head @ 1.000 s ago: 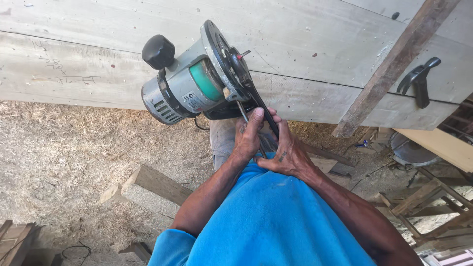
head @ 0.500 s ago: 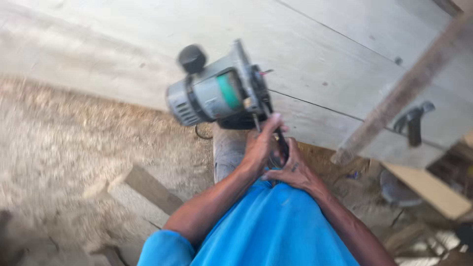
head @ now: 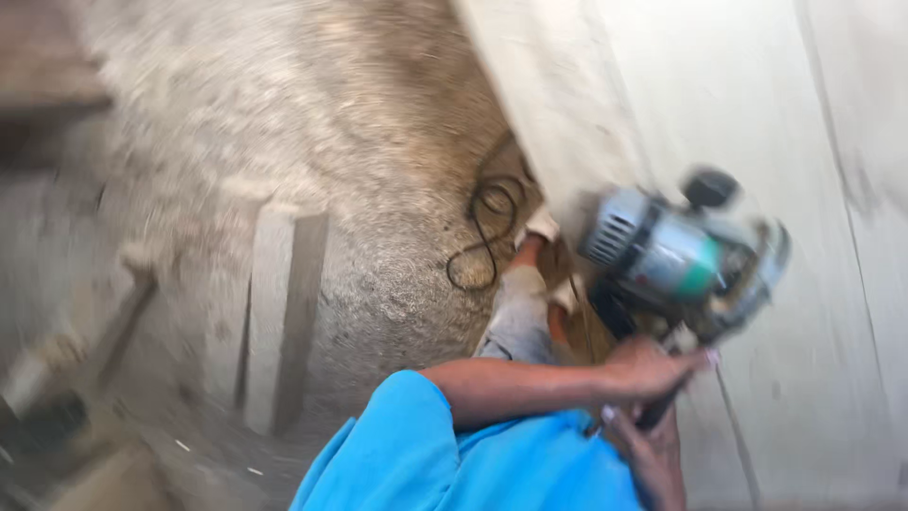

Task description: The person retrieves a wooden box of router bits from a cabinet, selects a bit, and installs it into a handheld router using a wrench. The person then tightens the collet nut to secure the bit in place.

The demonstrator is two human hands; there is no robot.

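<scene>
Both hands, left point(head: 648, 369) and right point(head: 653, 454), seemingly grip closed beneath the blurred router point(head: 686, 260) on pale boards point(head: 804, 142).

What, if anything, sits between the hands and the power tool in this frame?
Nothing visible does. The left hand is already on the underside of the grey and green power tool, and the right hand is close below, at a dark part under it. The frame is blurred, so the exact grip is unclear.
</scene>
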